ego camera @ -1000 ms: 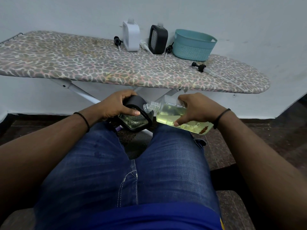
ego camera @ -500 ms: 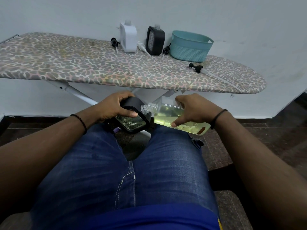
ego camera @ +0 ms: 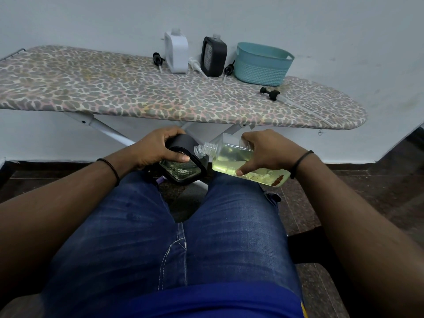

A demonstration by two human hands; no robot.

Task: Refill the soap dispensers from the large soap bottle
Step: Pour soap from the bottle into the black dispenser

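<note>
My left hand (ego camera: 158, 150) grips a black soap dispenser (ego camera: 183, 167) with a clear window, tilted over my knees. My right hand (ego camera: 268, 151) holds the large clear soap bottle (ego camera: 231, 157), tipped almost flat, with yellow-green soap inside. The bottle's open threaded neck (ego camera: 203, 149) touches the dispenser's top edge. On the ironing board (ego camera: 114, 92) stand a white dispenser (ego camera: 176, 52) and a second black dispenser (ego camera: 213, 57), both without pumps. Loose pump heads lie beside them: one black (ego camera: 158, 59), one white (ego camera: 195, 64), another black (ego camera: 229, 70).
A teal basket (ego camera: 261, 65) stands on the board right of the dispensers. A black pump with a long tube (ego camera: 270, 94) lies near the board's narrow right end. White wall behind, dark tiled floor (ego camera: 367, 180) below, the board's metal legs (ego camera: 110, 131) in front of my knees.
Both hands, the dispenser and the bottle stay together in the same pose; only the view has shifted slightly.
</note>
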